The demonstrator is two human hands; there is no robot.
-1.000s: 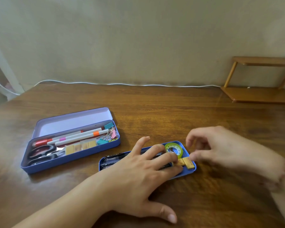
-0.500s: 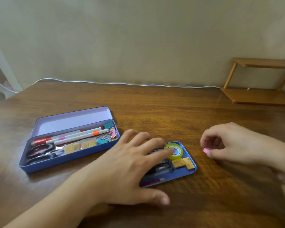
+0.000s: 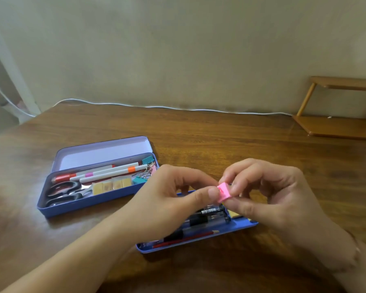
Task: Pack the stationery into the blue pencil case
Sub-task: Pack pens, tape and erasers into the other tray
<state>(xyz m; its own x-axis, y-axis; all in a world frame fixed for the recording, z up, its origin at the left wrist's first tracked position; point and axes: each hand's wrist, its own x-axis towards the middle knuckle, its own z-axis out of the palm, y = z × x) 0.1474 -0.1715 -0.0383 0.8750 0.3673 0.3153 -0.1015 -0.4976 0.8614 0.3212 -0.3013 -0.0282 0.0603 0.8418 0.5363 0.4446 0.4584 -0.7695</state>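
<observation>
Both hands meet above the near blue pencil case [image 3: 244, 226], which lies open on the wooden worktop [image 3: 220, 140]. The left hand [image 3: 167, 204] and the right hand [image 3: 270, 195] pinch one small pink block [image 3: 223, 191], probably an eraser or a clip, between thumb and fingertips; both are closed narrowly on it, and it hangs clear of the case.

Handling, as judged: the block looks light and rigid enough for a fingertip pinch on its opposite flat faces. Being so small, it may slip or twist if pressed off-centre.

Inside the near case lie dark pens [image 3: 209, 214] and a red pencil [image 3: 186, 237], running lengthwise. Free floor seems to remain at its right end, partly hidden by the right hand.

A second blue case [image 3: 85, 206], lid raised, sits far left and well apart, holding scissors [image 3: 63, 192], white markers [image 3: 114, 172] and binder clips [image 3: 147, 160].

Open room: bare worktop extends right and far of the near case. The case wall is low, so lowering the block straight down should clear it. A wooden shelf [image 3: 336, 125] stands at far right.
</observation>
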